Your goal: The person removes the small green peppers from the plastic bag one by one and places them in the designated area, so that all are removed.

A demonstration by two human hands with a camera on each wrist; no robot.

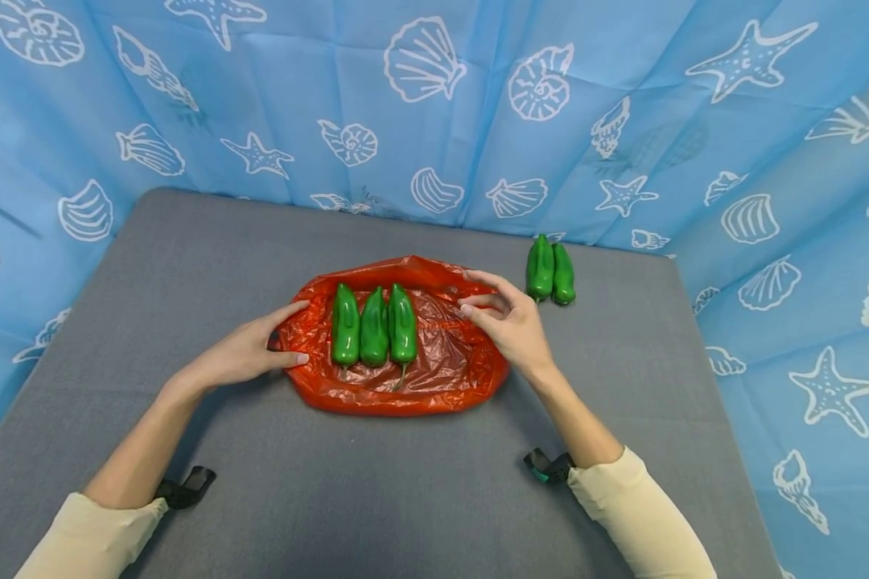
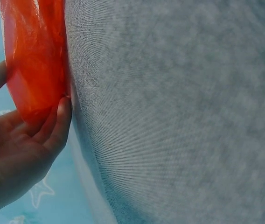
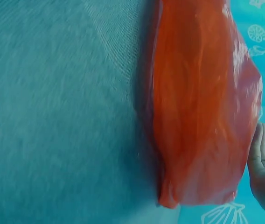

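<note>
A red plastic bag (image 1: pixel 401 402) lies on the table with its mouth spread wide and its rim rolled outward. Three green peppers (image 1: pixel 374 328) stand side by side inside, toward its left half. At the bag's left end my left hand (image 1: pixel 242 350) rests with thumb and fingers spread against the rim; the left wrist view shows its fingers (image 2: pixel 61 116) touching the outside of the bag. Above the right end hovers my right hand (image 1: pixel 510 322), fingers loosely bent and thumb apart from them, nothing between. In the right wrist view that hand is partly cut off beside the bag wall.
Two more green peppers (image 1: pixel 541 269) lie close together near the table's back edge, beyond my right hand. The grey cloth-covered table (image 1: pixel 376 490) meets a blue curtain (image 1: pixel 478 153) with white shells and starfish behind and at the sides.
</note>
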